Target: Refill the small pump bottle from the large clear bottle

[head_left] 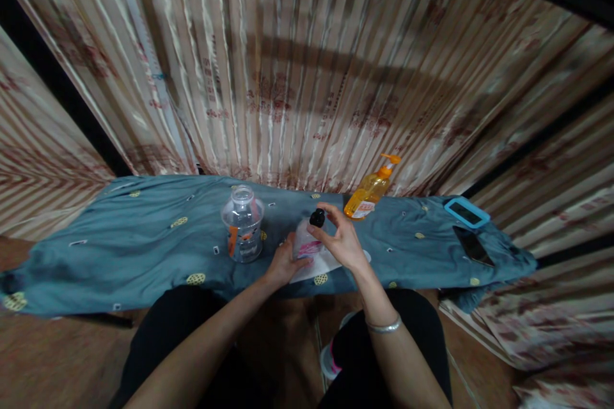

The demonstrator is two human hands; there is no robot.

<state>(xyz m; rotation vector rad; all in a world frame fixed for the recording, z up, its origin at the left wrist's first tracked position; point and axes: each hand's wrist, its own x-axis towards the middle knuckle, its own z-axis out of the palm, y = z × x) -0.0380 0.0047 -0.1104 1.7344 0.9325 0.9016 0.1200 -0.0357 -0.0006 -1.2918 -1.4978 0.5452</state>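
Observation:
A translucent bottle (308,244) with pink lettering and a black cap (317,217) stands near the front middle of the cloth-covered bench. My left hand (286,261) is wrapped round its lower body from the left. With thumb and fingers on either side of the cap, my right hand (341,238) grips it from the right. Under the bottle and right hand lies a flat white piece (330,262), partly covered. To the left of my hands stands a clear plastic jar (243,230) with an orange-marked label and a narrower open-looking neck.
Behind my right hand, an orange pump bottle (369,195) with a pale label stands at the bench's back edge. A light-blue framed device (467,212) and a black phone (472,246) lie at the right end. A pleated curtain (288,77) hangs close behind the teal cloth (158,236).

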